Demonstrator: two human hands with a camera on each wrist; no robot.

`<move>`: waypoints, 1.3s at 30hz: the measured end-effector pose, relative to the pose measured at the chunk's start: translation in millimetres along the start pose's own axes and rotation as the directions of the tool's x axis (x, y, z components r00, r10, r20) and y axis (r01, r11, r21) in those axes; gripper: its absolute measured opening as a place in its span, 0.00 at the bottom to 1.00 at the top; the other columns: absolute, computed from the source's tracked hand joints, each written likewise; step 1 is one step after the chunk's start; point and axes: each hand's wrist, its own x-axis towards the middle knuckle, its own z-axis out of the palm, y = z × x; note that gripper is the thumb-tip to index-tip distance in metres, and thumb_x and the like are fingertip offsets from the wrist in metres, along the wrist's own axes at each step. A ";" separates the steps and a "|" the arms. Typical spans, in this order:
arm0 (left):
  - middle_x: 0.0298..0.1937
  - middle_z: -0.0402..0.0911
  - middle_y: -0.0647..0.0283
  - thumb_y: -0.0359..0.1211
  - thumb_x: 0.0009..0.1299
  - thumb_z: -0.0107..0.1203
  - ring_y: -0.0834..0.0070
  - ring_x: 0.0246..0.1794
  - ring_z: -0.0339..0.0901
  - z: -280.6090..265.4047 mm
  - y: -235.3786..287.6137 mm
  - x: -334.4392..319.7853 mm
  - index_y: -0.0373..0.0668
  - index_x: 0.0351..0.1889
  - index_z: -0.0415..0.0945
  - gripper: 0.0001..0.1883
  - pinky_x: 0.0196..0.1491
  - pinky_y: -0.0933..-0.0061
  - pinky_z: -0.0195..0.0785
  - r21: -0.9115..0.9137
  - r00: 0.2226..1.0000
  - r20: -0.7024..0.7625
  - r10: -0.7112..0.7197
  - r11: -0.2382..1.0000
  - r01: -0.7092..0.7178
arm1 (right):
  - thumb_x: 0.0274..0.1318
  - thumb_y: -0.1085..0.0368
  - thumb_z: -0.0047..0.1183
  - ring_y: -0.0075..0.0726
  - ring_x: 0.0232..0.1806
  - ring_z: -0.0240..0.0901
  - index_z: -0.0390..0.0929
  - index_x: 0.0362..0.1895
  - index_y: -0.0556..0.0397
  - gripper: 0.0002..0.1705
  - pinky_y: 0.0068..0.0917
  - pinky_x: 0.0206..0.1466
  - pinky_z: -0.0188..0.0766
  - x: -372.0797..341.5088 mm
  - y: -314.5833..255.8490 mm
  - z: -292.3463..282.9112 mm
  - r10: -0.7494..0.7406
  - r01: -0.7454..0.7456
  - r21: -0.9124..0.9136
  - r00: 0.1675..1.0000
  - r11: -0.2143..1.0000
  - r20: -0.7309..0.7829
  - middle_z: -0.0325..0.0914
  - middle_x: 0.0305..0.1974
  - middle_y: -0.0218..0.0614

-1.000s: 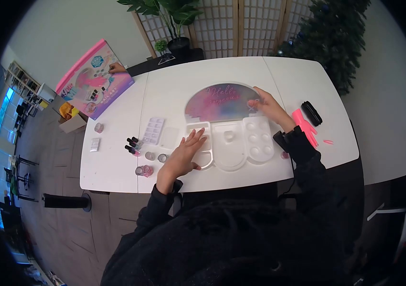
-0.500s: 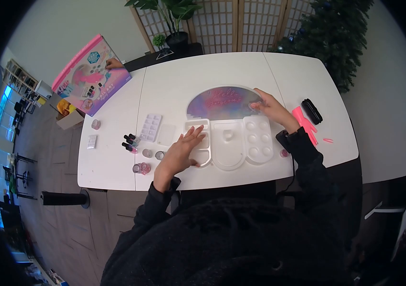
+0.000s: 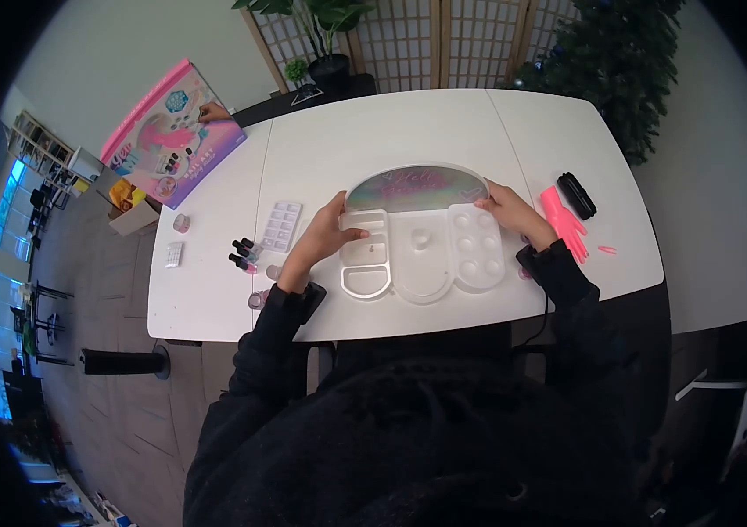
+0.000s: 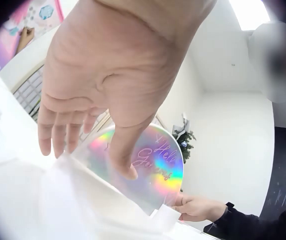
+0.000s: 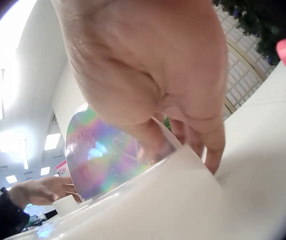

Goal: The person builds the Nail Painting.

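- A rainbow-sheened panel [image 3: 413,186], shaped like a half circle and lettered "Hello", is standing tilted along the far edge of a white tray [image 3: 422,277].
- Its long axis is running left to right across the desk [image 3: 207,303], and it is lying between the two hands, one at each end; neither is sitting clearly nearer.
- The right hand [image 3: 514,211] is pinching the panel's right end, thumb in front, fingers reaching behind.
- The left hand [image 3: 323,233] is straddling the left end, fingers nearly straight outside, thumb spread over the tray; whether it is pressing, I cannot tell.
- The tray is sitting flat, with compartments on the left, a small knob in the middle and round wells on the right.
- To the left, a palette [image 3: 282,227], dark-capped bottles [image 3: 243,261] and a jar [image 3: 256,300] are resting near the left forearm.
- To the right, a pink hand form [image 3: 564,222] is lying beside a black case [image 3: 576,195].
- Farther out, a pink and purple box [image 3: 176,140] is standing at the far left corner.
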 end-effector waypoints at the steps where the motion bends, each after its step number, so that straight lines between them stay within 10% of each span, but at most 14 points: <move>1: 0.47 0.81 0.55 0.33 0.60 0.78 0.62 0.49 0.76 0.5 -1.8 1.3 0.36 0.55 0.72 0.30 0.59 0.62 0.70 0.001 1.000 0.003 0.004 1.000 -0.004 | 0.70 0.71 0.57 0.33 0.48 0.78 0.75 0.64 0.58 0.21 0.30 0.57 0.73 -2.6 -2.0 1.5 -0.005 0.004 -0.004 0.999 1.000 -0.033 0.85 0.48 0.42; 11: 0.40 0.81 0.50 0.35 0.66 0.74 0.60 0.42 0.78 1.6 -6.8 2.1 0.34 0.50 0.73 0.23 0.50 0.63 0.71 0.126 0.999 -0.049 -0.005 0.992 0.011 | 0.59 0.71 0.67 0.48 0.32 0.74 0.79 0.39 0.67 0.11 0.38 0.41 0.74 -2.5 3.5 4.2 -0.131 0.062 -0.269 0.961 0.961 -0.244 0.80 0.32 0.53; 21: 0.44 0.83 0.42 0.36 0.68 0.72 0.48 0.47 0.82 6.5 1.5 -1.0 0.31 0.51 0.72 0.24 0.51 0.57 0.73 0.202 0.992 -0.124 -0.006 0.979 0.031 | 0.58 0.69 0.69 0.45 0.52 0.80 0.77 0.61 0.55 0.27 0.38 0.53 0.77 -29.0 2.9 -11.4 -0.106 0.074 -0.160 0.974 0.984 -0.200 0.81 0.49 0.47; 29: 0.51 0.84 0.40 0.45 0.67 0.73 0.46 0.51 0.84 4.4 -13.1 4.5 0.32 0.65 0.72 0.36 0.53 0.57 0.77 0.201 0.983 -0.184 -0.009 0.979 0.046 | 0.51 0.60 0.73 0.62 0.66 0.72 0.76 0.64 0.54 0.36 0.51 0.62 0.77 -96.9 48.0 -67.8 0.221 -0.610 -0.531 0.753 0.588 -0.619 0.76 0.60 0.53; 39: 0.57 0.81 0.46 0.45 0.73 0.68 0.56 0.51 0.84 2.0 56.7 -23.5 0.35 0.67 0.73 0.32 0.49 0.60 0.79 0.214 0.871 -0.472 0.135 0.976 -0.036 | 0.44 0.54 0.79 0.63 0.64 0.73 0.71 0.70 0.46 0.48 0.52 0.62 0.77 -111.5 55.1 -68.2 0.330 -0.671 -0.458 0.710 0.583 -0.622 0.69 0.66 0.51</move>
